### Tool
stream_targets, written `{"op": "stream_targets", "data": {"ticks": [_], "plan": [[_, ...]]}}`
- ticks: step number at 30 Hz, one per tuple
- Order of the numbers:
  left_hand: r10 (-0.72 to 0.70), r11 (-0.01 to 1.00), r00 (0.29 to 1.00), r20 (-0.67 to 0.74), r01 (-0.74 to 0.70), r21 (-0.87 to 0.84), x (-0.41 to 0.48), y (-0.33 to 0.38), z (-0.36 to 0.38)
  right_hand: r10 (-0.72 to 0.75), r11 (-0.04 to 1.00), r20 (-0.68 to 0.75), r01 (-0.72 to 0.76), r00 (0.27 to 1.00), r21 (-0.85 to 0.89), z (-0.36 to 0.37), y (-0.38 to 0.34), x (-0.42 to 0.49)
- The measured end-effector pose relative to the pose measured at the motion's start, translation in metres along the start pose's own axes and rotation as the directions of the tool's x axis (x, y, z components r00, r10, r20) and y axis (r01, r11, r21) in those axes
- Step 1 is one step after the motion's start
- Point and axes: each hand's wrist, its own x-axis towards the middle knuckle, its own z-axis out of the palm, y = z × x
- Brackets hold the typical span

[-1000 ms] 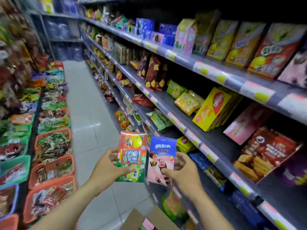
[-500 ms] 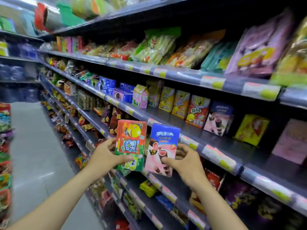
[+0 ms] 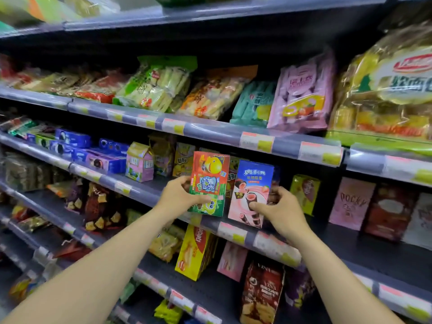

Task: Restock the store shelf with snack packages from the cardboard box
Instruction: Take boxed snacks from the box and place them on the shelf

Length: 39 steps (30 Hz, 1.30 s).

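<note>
snack boxes upright before shelf (image 3: 149, 197), left hand (image 3: 180, 197) fingers gripping red-green box (image 3: 208, 183), right hand (image 3: 280, 211) pink-blue box (image 3: 251, 192)

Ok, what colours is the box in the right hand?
The box in the right hand is blue on top, pink below; head view.

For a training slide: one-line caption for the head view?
Left hand holds a red-green snack box, right hand a blue-pink one, before the grey shelf.
</note>
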Motion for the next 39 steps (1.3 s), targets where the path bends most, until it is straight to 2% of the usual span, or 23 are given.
{"op": "stream_targets", "data": {"ticks": [7, 13, 25, 39], "plan": [[0.023, 0.998, 0.997, 0.073, -0.027, 0.052, 0.058, -0.017, 0.03, 0.064, 0.995, -0.093, -0.071, 0.994, -0.075, 0.009, 0.021, 0.031], [0.024, 0.979, 0.997, 0.069, -0.038, 0.198, 0.081, -0.026, 0.044, 0.058, 0.975, -0.105, -0.079, 0.993, -0.21, 0.011, 0.029, 0.039], [0.052, 0.965, 0.989, 0.137, -0.086, 0.25, 0.106, -0.019, 0.07, 0.05, 0.901, -0.214, -0.137, 0.975, -0.412, 0.014, 0.042, 0.063], [0.013, 0.961, 0.982, 0.187, -0.064, 0.269, 0.107, -0.02, 0.067, 0.052, 0.884, -0.22, -0.147, 0.974, -0.444, 0.012, 0.044, 0.065]]}}
